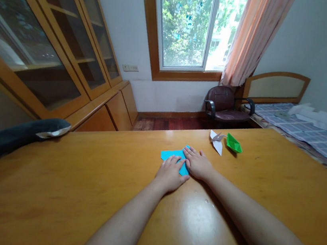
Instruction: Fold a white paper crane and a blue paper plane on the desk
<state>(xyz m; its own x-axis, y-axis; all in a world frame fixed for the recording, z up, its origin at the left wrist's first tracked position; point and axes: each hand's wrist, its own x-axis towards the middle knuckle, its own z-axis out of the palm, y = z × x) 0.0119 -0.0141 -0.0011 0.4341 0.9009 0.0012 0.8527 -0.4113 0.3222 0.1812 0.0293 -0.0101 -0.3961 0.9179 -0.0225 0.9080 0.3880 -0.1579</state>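
Observation:
A folded sheet of blue paper (174,153) lies flat on the wooden table (82,192), partly covered by both hands. My left hand (171,174) rests on its near left part, fingers spread and palm down. On its right side lies my right hand (198,164), also flat, with the fingers stretched over the paper's edge. Neither hand grips the sheet. Beyond the right hand sit a white folded-paper crane (217,141) and a green folded-paper boat (233,143), both apart from the hands.
A dark plush toy with a white patch (20,135) lies along the table's left end. Behind the table stand a glass-fronted cabinet (72,34) and a brown armchair (224,104). A bed with a checked cover (309,135) is at the right.

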